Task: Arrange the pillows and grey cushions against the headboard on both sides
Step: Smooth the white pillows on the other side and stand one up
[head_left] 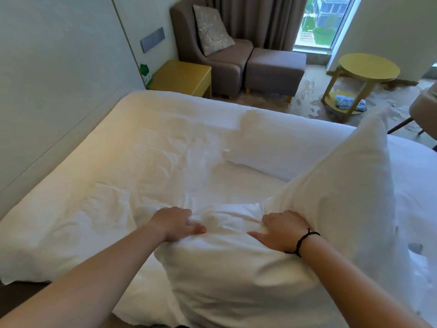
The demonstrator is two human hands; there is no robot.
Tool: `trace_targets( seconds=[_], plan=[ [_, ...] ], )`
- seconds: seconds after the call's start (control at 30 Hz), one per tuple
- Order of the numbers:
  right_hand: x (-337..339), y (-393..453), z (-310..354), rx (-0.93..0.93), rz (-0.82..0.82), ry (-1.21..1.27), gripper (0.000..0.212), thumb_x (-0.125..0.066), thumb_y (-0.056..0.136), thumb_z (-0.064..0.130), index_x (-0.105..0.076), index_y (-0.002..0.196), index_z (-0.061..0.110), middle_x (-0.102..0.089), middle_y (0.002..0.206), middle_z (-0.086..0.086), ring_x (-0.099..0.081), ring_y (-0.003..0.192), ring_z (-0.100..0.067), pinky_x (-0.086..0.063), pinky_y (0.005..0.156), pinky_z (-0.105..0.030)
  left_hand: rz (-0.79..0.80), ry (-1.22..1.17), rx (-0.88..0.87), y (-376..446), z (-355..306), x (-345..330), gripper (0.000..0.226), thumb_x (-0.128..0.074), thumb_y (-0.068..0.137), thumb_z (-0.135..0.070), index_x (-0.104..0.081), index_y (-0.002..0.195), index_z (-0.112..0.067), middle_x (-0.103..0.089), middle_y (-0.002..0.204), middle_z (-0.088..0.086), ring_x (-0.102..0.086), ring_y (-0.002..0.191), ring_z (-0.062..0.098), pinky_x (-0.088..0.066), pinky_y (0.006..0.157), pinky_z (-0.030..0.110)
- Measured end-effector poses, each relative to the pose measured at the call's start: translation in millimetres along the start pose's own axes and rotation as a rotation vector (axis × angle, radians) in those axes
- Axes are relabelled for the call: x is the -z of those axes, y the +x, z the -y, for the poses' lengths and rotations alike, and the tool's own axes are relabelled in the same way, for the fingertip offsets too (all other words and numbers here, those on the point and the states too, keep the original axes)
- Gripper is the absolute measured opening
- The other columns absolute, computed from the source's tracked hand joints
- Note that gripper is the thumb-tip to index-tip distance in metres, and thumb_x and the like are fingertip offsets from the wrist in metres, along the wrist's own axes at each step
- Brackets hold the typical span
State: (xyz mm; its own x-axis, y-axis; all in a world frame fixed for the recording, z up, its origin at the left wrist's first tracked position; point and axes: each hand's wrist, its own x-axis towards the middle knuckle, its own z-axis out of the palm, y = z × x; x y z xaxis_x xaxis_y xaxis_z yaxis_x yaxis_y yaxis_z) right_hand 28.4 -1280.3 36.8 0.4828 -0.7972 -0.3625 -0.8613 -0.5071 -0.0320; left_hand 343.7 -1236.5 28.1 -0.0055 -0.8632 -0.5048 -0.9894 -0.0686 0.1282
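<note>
clearly, from the head view, both hands work one plump white pillow (pixel 231 268) lying nearest the camera on the white-sheeted bed (pixel 118 162); the left hand (pixel 177 223) curls its fingers into a bunched fold at the pillow's far edge, and the right hand (pixel 281 230), a black band on its wrist, pinches the same edge, probably to lift or shake the pillow into shape; a second white pillow (pixel 350 185) stands tilted on end just beside the right hand, and a third white pillow (pixel 283 147) lies flat further off; a patterned grey cushion (pixel 212 29) leans in the grey upholstered armchair (pixel 189 43), well apart from the bed; the pale padded wall panel (pixel 59 67) along the left looks like the headboard; beyond sit a grey footstool (pixel 274 69), a yellow bedside table (pixel 182 76), a round yellow side table (pixel 369 67), curtains and a window.
</note>
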Motion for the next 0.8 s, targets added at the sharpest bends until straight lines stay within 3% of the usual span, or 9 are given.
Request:
trace_targets(
  seconds=[0.07, 0.17, 0.27, 0.4, 0.6, 0.7, 0.8],
  plan=[
    [-7, -5, 5, 0.0, -0.064, 0.024, 0.078, -0.014, 0.068, 0.089, -0.056, 0.092, 0.027, -0.066, 0.096, 0.005, -0.059, 0.089, -0.024, -0.038, 0.08, -0.038, -0.014, 0.005, -0.024, -10, -1, -6, 0.063, -0.038, 0.073, -0.089, -0.047, 0.073, -0.027, -0.055, 0.076, -0.01, -0.054, 0.078, 0.018, -0.038, 0.066, 0.036],
    [-14, -12, 12, -0.001, -0.112, 0.04, 0.072, -0.018, 0.071, 0.087, -0.054, 0.1, 0.032, -0.062, 0.1, 0.009, -0.057, 0.095, -0.019, -0.036, 0.088, -0.037, -0.146, 0.017, -0.067, -28, 2, -11, 0.058, -0.034, 0.085, -0.08, -0.04, 0.066, -0.025, -0.052, 0.069, -0.01, -0.051, 0.072, 0.018, -0.039, 0.063, 0.035],
    [-12, -15, 18, -0.05, -0.114, 0.065, 0.064, -0.021, 0.075, 0.083, -0.055, 0.103, 0.036, -0.058, 0.1, 0.011, -0.055, 0.096, -0.018, -0.033, 0.088, -0.036, -0.325, -0.025, -0.098, -42, 9, -5, 0.058, -0.029, 0.09, -0.075, -0.037, 0.062, -0.024, -0.046, 0.061, -0.009, -0.049, 0.068, 0.018, -0.035, 0.058, 0.034],
    [6, -10, 33, -0.093, -0.188, 0.043, 0.043, -0.024, 0.091, 0.065, -0.052, 0.087, 0.033, -0.052, 0.091, 0.013, -0.055, 0.092, -0.017, -0.031, 0.082, -0.036, -0.476, -0.048, -0.189, -51, 16, 17, 0.055, -0.027, 0.09, -0.067, -0.033, 0.057, -0.024, -0.044, 0.058, -0.008, -0.054, 0.065, 0.02, -0.037, 0.056, 0.032],
    [64, 1, 81, -0.148, -0.609, 0.159, 0.034, -0.052, 0.095, 0.038, -0.041, 0.066, 0.025, -0.06, 0.069, 0.003, -0.057, 0.076, -0.026, -0.038, 0.077, -0.038, -0.666, -0.007, -0.258, -71, 62, 64, 0.06, -0.012, 0.086, -0.071, -0.034, 0.059, -0.022, -0.047, 0.058, -0.005, -0.056, 0.063, 0.021, -0.032, 0.052, 0.03],
    [113, 9, 122, -0.13, -0.747, 0.211, 0.04, -0.057, 0.095, 0.033, -0.04, 0.061, 0.021, -0.05, 0.057, 0.004, -0.053, 0.064, -0.027, -0.038, 0.073, -0.037, -0.821, 0.018, -0.319, -90, 110, 99, 0.061, -0.019, 0.09, -0.07, -0.04, 0.059, -0.021, -0.053, 0.057, -0.002, -0.056, 0.057, 0.023, -0.03, 0.05, 0.028],
    [148, 20, 180, -0.093, -0.819, 0.328, 0.045, -0.057, 0.095, 0.032, -0.034, 0.058, 0.022, -0.04, 0.053, 0.007, -0.047, 0.06, -0.027, -0.03, 0.064, -0.033, -1.017, 0.087, -0.442, -111, 171, 142, 0.052, -0.031, 0.094, -0.063, -0.037, 0.058, -0.025, -0.056, 0.053, 0.001, -0.054, 0.047, 0.029, -0.027, 0.052, 0.026]
  ],
)
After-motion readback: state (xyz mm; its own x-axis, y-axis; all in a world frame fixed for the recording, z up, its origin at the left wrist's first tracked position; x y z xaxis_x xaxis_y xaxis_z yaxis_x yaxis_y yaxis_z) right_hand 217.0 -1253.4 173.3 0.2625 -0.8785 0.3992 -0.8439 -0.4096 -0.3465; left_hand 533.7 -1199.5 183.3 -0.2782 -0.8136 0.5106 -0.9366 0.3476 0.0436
